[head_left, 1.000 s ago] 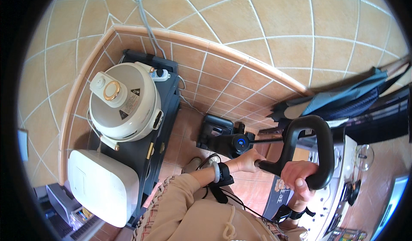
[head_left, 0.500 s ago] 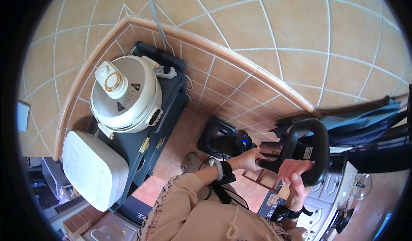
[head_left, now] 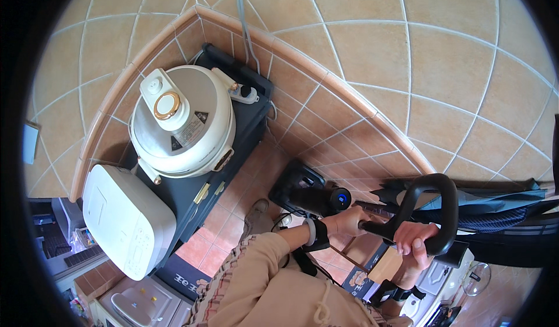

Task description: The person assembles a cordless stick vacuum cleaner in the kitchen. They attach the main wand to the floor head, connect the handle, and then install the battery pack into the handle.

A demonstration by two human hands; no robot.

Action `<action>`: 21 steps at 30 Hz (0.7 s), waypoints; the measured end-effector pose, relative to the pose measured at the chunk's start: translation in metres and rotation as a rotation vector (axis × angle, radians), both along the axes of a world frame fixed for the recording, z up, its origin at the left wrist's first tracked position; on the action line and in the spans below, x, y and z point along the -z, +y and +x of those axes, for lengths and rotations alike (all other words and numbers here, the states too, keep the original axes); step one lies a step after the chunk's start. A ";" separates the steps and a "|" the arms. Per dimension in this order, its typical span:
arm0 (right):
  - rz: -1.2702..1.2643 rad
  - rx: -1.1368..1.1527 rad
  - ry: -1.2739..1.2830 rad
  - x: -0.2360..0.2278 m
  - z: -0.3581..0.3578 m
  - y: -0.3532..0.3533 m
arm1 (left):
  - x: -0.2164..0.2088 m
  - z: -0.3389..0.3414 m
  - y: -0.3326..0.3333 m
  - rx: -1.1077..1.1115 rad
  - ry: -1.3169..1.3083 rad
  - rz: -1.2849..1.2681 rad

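A dark blue cabinet [head_left: 230, 152] stands at the left against the tiled wall, carrying a round white multicooker [head_left: 183, 123], a white power strip [head_left: 243, 92] at its far side and a white boxy appliance [head_left: 125, 219] at its near side. A folded dark umbrella [head_left: 495, 202] leans at the right. An upright vacuum cleaner [head_left: 314, 196] sits on the terracotta floor between cabinet and umbrella. The left hand [head_left: 347, 221] wraps closed around its shaft just below the loop. The right hand [head_left: 414, 242] curls shut around the black loop handle [head_left: 434, 210], wrist bent upward.
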State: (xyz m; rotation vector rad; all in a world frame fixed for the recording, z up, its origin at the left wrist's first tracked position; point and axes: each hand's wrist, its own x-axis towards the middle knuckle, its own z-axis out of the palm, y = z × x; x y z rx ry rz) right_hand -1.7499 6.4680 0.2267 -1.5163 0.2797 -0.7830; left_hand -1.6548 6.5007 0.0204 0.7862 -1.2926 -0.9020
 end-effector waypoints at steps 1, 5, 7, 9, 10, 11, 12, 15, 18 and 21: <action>-0.001 -0.006 -0.003 0.001 0.002 0.000 | 0.012 0.000 -0.001 0.046 -0.023 0.053; -0.006 0.000 -0.013 0.003 0.012 -0.001 | 0.031 0.000 -0.004 0.094 -0.103 0.117; -0.003 -0.010 -0.020 0.003 0.011 0.000 | 0.035 -0.003 -0.005 0.095 -0.104 0.090; -0.014 0.015 -0.017 -0.001 0.014 0.000 | 0.038 -0.006 -0.007 0.080 -0.113 0.063; -0.019 0.028 -0.015 -0.003 0.014 0.000 | 0.037 -0.006 -0.009 0.067 -0.121 0.048; -0.017 0.030 -0.019 -0.002 0.014 -0.002 | 0.036 -0.006 -0.010 0.053 -0.129 0.034; -0.014 0.032 -0.022 -0.002 0.014 -0.004 | 0.035 -0.006 -0.012 0.083 -0.114 0.055; -0.014 0.039 -0.034 -0.001 0.015 -0.007 | 0.034 -0.003 -0.017 0.114 -0.087 0.075; -0.023 0.037 -0.044 -0.001 0.018 -0.009 | 0.036 -0.003 -0.020 0.077 -0.097 0.051; -0.019 0.059 -0.028 -0.001 0.018 -0.006 | 0.033 -0.001 -0.018 0.104 -0.089 0.122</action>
